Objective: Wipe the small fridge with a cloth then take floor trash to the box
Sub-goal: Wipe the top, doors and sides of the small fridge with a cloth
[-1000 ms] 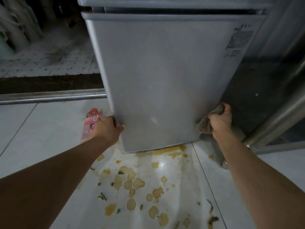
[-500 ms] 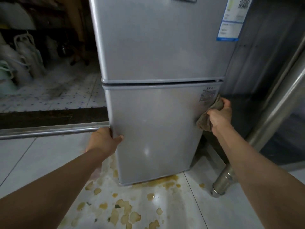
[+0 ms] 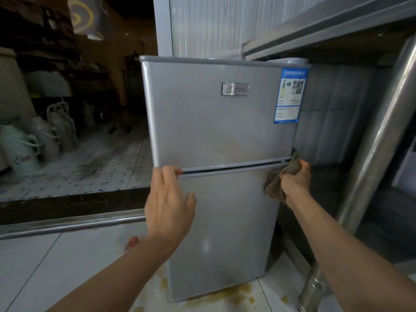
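Observation:
The small silver two-door fridge (image 3: 216,131) stands upright in front of me. My left hand (image 3: 168,203) rests open on the lower door's top left corner, fingertips at the gap between the doors. My right hand (image 3: 295,181) grips a brown cloth (image 3: 275,188) pressed against the fridge's right edge at the door seam. A pink bottle (image 3: 132,242) lies on the floor, mostly hidden behind my left forearm. Yellowish spill stains (image 3: 236,291) mark the tiles at the fridge's foot.
A steel table leg (image 3: 369,167) rises close on the right, with a steel shelf (image 3: 326,25) overhanging the fridge. A metal door track (image 3: 67,224) crosses the floor at left; beyond it stand pale jugs (image 3: 20,149) in a dark room.
My view has tilted up from the floor to the whole fridge. Both hands slid up the fridge's sides, from near its base to the seam between the doors, the cloth moving along.

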